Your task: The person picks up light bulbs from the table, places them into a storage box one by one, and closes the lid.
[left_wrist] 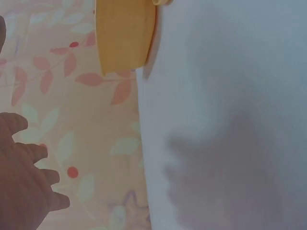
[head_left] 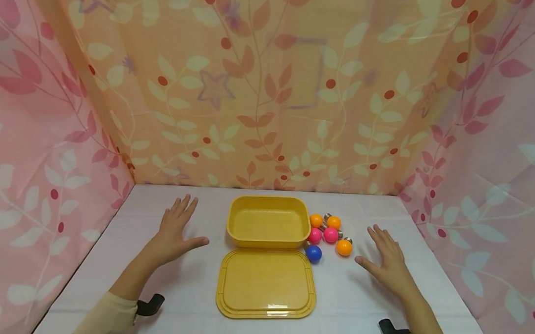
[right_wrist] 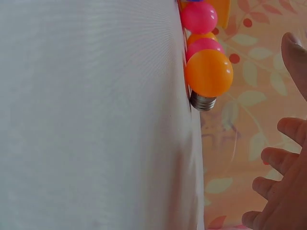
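Observation:
In the head view my left hand [head_left: 173, 235] hovers over the table left of a yellow box [head_left: 268, 243], fingers spread and holding nothing. My right hand [head_left: 388, 262] is held up on the other side, also spread and without a thing in it. Beside it lie several coloured light bulbs with metal screw bases: an orange bulb [head_left: 344, 247] nearest the hand, a pink bulb [head_left: 331, 235] and a blue bulb [head_left: 313, 253] among them. A flat yellow lid [head_left: 266, 285] lies in front of the box. The right wrist view shows an orange bulb [right_wrist: 209, 73] close up.
A white cloth covers the table [head_left: 178, 301]. Patterned curtains stand behind it [head_left: 269, 113] and along both sides. The bulbs sit in a cluster against the box's right side, near the lid's upper right corner. Black wrist mounts [head_left: 150, 305] sit at both sleeves.

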Demonstrator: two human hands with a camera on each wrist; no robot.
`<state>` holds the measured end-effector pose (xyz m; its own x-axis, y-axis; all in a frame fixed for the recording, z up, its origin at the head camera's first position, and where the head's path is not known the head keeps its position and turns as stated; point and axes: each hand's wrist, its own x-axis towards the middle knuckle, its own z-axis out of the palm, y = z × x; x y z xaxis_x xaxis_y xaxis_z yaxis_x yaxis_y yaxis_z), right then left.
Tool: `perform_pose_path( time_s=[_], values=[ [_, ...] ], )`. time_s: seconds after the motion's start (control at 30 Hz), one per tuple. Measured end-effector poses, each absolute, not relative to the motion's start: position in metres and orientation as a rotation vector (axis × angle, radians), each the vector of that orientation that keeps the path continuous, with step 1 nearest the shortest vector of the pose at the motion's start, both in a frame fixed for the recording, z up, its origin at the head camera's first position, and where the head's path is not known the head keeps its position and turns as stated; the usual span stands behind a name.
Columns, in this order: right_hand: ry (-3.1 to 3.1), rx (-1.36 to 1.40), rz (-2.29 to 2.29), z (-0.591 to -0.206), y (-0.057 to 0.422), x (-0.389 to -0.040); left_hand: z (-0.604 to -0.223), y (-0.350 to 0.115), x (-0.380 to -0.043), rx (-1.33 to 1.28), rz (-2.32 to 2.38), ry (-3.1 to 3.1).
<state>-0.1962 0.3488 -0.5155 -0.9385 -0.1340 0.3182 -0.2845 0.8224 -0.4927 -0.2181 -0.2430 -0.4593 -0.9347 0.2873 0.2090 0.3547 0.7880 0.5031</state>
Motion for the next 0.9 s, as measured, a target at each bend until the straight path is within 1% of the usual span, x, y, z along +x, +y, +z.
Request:
perform_pose_path(
  time_s=[0.37, 0.6, 0.9],
  values=[
    [-2.743, 0.290, 0.961, -0.516, 0.344, -0.198, -0.475, -0.221, -0.228, -0.463, -1.160, -2.811],
    [-2.742, 0.284, 1.045, -0.516, 0.340, -0.198, -0.483, -0.203, -0.234, -0.399, -1.300, -2.800],
    [-2.778, 0.209, 1.096, -0.519, 0.336, -0.202, -0.489, -0.186, -0.239, -0.334, -1.449, -2.799]
  ],
)
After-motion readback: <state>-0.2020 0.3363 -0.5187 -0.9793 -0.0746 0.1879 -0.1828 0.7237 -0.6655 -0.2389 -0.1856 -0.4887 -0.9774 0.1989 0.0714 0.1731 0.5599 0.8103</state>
